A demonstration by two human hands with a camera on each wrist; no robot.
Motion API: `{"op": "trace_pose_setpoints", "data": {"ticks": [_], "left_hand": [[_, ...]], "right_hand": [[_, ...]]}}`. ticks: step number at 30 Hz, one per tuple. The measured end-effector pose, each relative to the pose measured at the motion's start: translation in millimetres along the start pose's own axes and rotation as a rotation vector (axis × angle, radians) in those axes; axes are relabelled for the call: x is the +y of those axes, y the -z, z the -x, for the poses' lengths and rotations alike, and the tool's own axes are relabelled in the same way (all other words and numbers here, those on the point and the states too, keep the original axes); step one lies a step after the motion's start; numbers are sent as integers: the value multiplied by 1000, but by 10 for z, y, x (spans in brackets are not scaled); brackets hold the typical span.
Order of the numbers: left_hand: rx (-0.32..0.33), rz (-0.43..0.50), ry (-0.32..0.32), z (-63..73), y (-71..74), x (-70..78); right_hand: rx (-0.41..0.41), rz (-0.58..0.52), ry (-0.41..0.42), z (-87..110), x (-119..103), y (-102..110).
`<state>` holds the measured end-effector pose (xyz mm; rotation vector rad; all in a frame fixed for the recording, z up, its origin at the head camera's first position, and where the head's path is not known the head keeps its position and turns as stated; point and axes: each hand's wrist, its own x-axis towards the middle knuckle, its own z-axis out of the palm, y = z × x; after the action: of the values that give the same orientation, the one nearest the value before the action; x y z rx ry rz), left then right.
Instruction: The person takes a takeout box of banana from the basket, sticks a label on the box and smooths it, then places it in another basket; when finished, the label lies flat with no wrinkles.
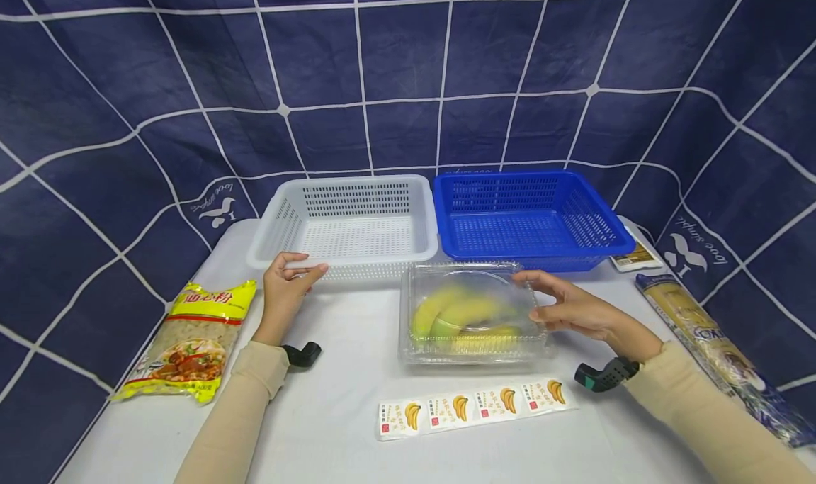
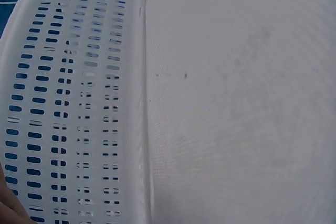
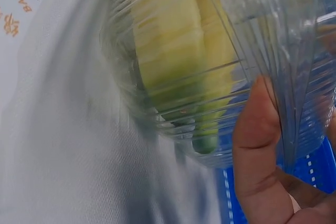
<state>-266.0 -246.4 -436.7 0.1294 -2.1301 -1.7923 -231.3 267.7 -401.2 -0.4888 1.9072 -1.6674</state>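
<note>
The right hand [image 1: 567, 308] pinched a clear box [image 1: 474, 328] of bananas [image 1: 440, 312] in front of a white basket [image 1: 370, 259] and a blue basket [image 1: 542, 251]. The left hand [image 1: 283, 294] was at the white rim, its grip impossible to tell. Stickers [image 1: 478, 408] read "BANANA"; the curtain [image 1: 408, 59], "love simple"; a yellow bag [image 1: 194, 342] bore Chinese characters.

Clamshell box [image 1: 472, 314] in right fingers [image 1: 538, 280] was clear plastic, glossy, ribbed. White basket [image 1: 376, 270] at left fingers [image 1: 312, 277] looked matt plastic, perforated. Bag [image 1: 197, 339] left of left fingers showed glossy film.
</note>
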Motion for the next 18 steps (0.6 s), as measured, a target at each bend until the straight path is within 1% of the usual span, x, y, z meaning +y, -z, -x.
{"op": "trace_pose_setpoints", "data": {"ticks": [5, 9, 11, 14, 18], "left_hand": [[-10, 0, 14, 19, 5, 45], [-43, -19, 59, 41, 28, 113], [-78, -33, 92, 55, 51, 157], [-149, -74, 137, 85, 106, 230], [-233, -158, 166, 145, 189, 339]], "right_hand": [[-3, -14, 12, -7, 28, -11], [-10, 7, 7, -12, 31, 1], [-17, 27, 0, -7, 23, 11], [-17, 68, -1, 18, 7, 24], [18, 132, 15, 86, -38, 27]]}}
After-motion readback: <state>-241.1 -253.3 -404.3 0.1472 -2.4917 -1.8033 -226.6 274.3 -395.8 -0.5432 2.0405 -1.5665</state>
